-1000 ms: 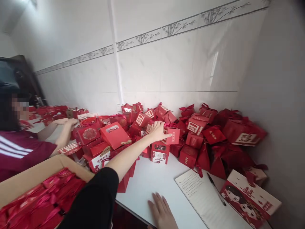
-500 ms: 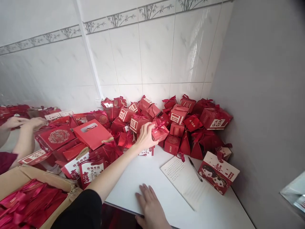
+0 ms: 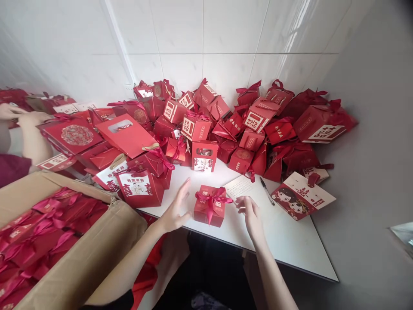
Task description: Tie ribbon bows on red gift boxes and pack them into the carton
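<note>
A small red gift box point(image 3: 209, 212) with a pink ribbon bow stands on the white table point(image 3: 290, 241) near its front edge. Just left of it is my left hand point(image 3: 176, 210), fingers spread and holding nothing. On the box's other side my right hand point(image 3: 251, 213) is raised with loosely bent fingers, close to the ribbon's end and holding nothing. Behind the box, a red box with a small window point(image 3: 204, 156) stands at the foot of a pile of red gift boxes point(image 3: 193, 127).
At the lower left, a cardboard carton point(image 3: 80, 245) holds many ribboned red boxes. A notebook point(image 3: 240, 186), a black pen point(image 3: 266, 189) and a box with cartoon faces point(image 3: 303, 196) lie to the right. Another person's arms point(image 3: 32, 129) show at the far left. Tiled wall stands behind.
My left hand has brought the ribboned box from the pile toward me, set it on the table and let go. My right hand has lifted off the tabletop to the box's right. The view has tilted down.
</note>
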Demonstrator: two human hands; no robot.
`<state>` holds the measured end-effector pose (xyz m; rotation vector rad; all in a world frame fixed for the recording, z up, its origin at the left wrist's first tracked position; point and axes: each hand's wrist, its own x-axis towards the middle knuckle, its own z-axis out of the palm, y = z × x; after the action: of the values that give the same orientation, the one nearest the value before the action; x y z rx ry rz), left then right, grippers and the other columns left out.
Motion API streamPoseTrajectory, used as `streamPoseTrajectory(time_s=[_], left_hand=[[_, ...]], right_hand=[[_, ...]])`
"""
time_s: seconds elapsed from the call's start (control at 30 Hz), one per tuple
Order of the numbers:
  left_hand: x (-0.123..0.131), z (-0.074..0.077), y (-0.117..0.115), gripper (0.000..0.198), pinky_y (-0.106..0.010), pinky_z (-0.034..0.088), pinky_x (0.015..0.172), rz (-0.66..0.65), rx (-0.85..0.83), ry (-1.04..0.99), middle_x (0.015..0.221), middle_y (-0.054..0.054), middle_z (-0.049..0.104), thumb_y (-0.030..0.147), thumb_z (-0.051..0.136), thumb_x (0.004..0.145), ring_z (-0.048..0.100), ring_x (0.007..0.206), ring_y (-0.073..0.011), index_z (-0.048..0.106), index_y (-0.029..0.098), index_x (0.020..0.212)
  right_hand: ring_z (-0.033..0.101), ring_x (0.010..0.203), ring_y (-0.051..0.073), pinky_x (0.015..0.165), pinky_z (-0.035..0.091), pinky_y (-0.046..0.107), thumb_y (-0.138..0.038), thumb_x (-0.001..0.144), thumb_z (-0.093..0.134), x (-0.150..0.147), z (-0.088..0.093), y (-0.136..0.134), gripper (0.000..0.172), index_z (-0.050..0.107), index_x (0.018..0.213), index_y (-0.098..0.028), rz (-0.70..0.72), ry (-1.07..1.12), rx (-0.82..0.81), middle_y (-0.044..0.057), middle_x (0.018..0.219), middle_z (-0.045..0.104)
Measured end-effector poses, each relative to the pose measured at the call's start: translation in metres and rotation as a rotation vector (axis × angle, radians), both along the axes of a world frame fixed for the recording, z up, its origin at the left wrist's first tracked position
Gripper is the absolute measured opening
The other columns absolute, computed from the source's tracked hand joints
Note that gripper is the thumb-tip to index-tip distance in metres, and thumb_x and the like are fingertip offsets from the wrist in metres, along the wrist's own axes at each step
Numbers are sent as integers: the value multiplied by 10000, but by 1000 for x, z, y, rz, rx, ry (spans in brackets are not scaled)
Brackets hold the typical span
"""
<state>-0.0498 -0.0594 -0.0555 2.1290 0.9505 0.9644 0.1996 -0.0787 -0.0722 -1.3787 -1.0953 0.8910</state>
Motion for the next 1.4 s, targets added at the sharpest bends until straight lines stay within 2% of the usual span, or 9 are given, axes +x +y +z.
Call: streamPoseTrajectory(time_s=[0.17,0.27,0.43,0.63,0.8,0.97,1.1,1.3,1.4], left_hand=[[20,13,-15,461,-559,294,1074,91,344,142,1374,-117,371,208,601,758,190,1367,-352,488,232,1205],[34,14,-14,241,-492,406,1019,55,466,192,1285,-110,459,192,610,780,300,1315,-323,602,210,1020],[42,5,-4,78,-393,503,899,160,558,-41,1006,-71,572,173,596,818,513,1086,-228,662,214,822],[38,-16,-7,179,-344,504,841,374,52,-412,886,-60,582,327,578,823,581,980,-215,641,193,722],[11,-22,-4,261,-287,500,759,637,-281,-884,893,-52,629,419,672,713,601,879,-178,618,174,784],[-33,14,3,266,-246,499,735,696,-200,-1211,752,5,613,364,766,612,593,761,-117,598,178,702],[-33,52,17,277,-251,505,677,578,-202,-1118,707,20,587,382,766,598,576,671,-107,583,189,678],[19,99,53,239,-202,447,602,240,-181,-864,676,22,576,371,712,674,536,637,-92,599,165,716],[43,115,61,249,-205,411,545,101,-205,-663,644,22,553,394,667,726,510,589,-93,597,154,726]], right_hand=[[542,673,171,563,424,268,-590,809,454,-4,14,39,445,597,736,-174,189,-68,-127,36,738,597],[512,577,132,528,410,241,-556,755,564,-13,23,45,395,558,661,-172,259,-28,-88,0,630,562],[511,541,102,495,402,211,-520,738,603,-20,30,39,355,537,684,-175,264,29,-57,-8,634,570],[587,564,137,572,489,268,-550,708,625,-18,15,37,384,532,689,-177,155,101,-14,7,631,612],[645,600,152,640,560,338,-532,669,655,10,9,35,381,483,712,-195,-177,316,63,-17,653,602],[558,483,103,557,567,319,-444,632,710,58,24,30,355,447,671,-208,-412,384,208,-87,521,473],[574,506,110,536,539,285,-433,659,708,57,62,30,310,509,669,-194,-233,214,248,-47,579,534],[545,517,93,528,465,230,-405,687,706,-1,142,37,255,587,670,-180,136,-32,374,-28,586,580],[530,522,91,520,451,225,-401,680,704,-26,165,43,254,595,667,-173,269,-85,420,-23,601,586]])
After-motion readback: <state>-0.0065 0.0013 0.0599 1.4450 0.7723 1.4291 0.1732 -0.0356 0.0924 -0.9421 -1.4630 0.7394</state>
